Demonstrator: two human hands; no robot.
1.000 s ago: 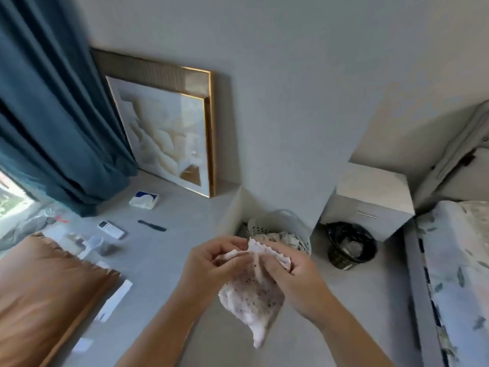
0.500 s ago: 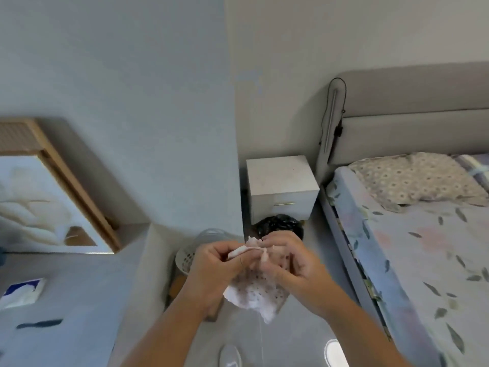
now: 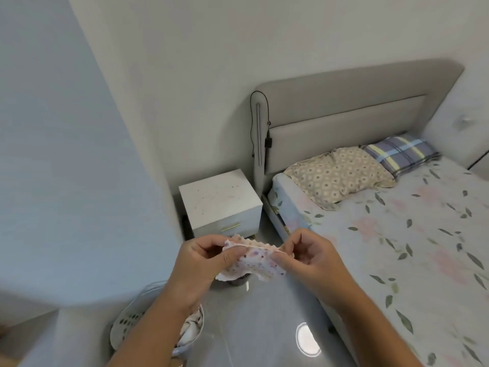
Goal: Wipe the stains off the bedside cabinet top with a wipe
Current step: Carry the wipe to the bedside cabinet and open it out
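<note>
A white bedside cabinet (image 3: 218,198) stands against the wall beside the bed, its top marked with faint scribbles and small dark specks. In front of it, at chest height, I hold a white wipe (image 3: 254,260) with coloured dots and a wavy edge. My left hand (image 3: 199,263) pinches its left end and my right hand (image 3: 308,256) pinches its right end, stretching it between them. The wipe hangs well short of the cabinet and touches nothing else.
A bed (image 3: 397,234) with a floral sheet, two pillows and a grey headboard fills the right side. A white laundry basket (image 3: 124,327) with cloths sits on the glossy floor at lower left, under my left arm. A wall corner juts out on the left.
The view has swung right from the window ledge and framed picture to the bed and cabinet. My hands have drawn apart, spreading the bunched wipe out between them.
</note>
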